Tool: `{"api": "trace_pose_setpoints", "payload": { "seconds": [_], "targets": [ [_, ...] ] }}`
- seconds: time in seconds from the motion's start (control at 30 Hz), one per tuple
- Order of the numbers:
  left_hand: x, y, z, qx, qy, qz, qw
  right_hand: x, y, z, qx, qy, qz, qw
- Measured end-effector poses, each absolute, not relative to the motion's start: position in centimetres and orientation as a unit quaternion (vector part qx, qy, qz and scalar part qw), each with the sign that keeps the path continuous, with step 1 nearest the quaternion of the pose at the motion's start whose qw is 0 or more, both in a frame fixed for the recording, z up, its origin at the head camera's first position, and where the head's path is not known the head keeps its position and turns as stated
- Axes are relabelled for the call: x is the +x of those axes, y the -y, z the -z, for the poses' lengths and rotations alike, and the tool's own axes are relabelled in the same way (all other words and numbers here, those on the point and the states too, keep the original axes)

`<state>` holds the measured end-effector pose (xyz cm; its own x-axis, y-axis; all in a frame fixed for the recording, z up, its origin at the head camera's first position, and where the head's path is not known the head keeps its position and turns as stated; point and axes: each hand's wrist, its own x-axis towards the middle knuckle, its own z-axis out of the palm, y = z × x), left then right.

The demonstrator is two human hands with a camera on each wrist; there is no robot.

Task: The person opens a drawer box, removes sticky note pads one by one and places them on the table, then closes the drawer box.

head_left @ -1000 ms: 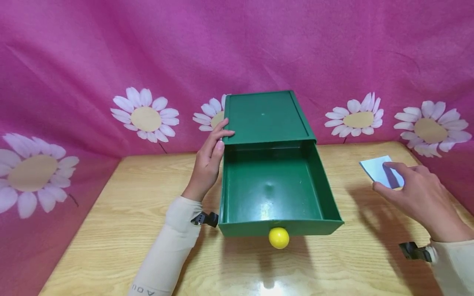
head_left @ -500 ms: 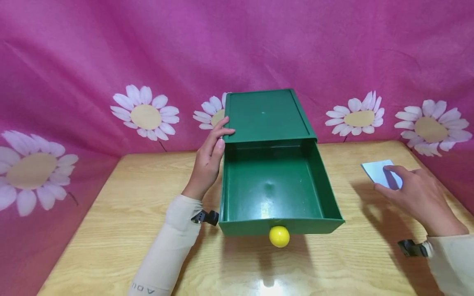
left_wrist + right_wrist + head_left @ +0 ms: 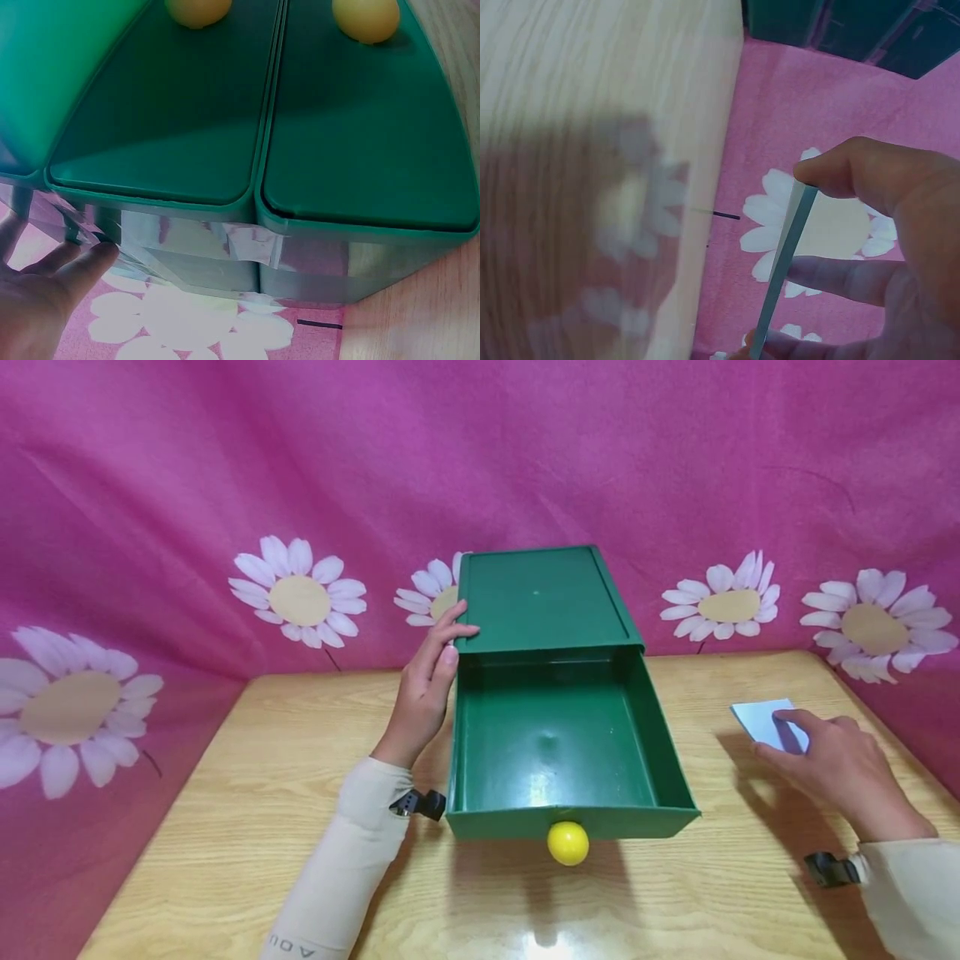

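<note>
A green plastic drawer unit [image 3: 540, 602] stands in the middle of the table, its top drawer [image 3: 637, 823] pulled out and bare inside. A round yellow knob [image 3: 567, 843] sits on that drawer's front. My left hand [image 3: 420, 702] rests against the unit's left side, fingertips over the top edge; the left wrist view shows its fingers [image 3: 79, 274] touching the side. At the right, my right hand [image 3: 840, 768] holds a thin light-blue square pad of paper [image 3: 757, 718] above the table. Edge-on in the right wrist view, the pad [image 3: 789, 251] is pinched between thumb and fingers.
Below the pulled drawer, the left wrist view has two closed drawer fronts [image 3: 157, 127] with yellow-orange knobs [image 3: 366, 19]. Clear tape [image 3: 184, 234] runs along the unit's side. A pink cloth [image 3: 570, 452] with white daisies hangs behind the wooden table [image 3: 285, 777].
My right hand has come slightly lower and a little left with the pad in its grip. The left hand and the pulled-out drawer look unmoved.
</note>
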<state>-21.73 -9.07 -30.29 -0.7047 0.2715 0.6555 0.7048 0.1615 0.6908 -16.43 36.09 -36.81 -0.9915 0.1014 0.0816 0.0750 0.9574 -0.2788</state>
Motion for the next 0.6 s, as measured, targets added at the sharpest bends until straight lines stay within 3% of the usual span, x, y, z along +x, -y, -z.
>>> {"api": "trace_pose_setpoints", "payload": {
  "seconds": [0.37, 0.6],
  "targets": [
    [-21.8, 9.0, 30.2, -0.334, 0.736, 0.555, 0.197, -16.9, -36.7, 37.6, -0.048, 0.99, -0.129, 0.032],
    [-21.7, 9.1, 30.2, -0.332, 0.737, 0.556, 0.193, -17.1, -37.1, 37.9, -0.066, 0.989, -0.129, -0.006]
  ]
}}
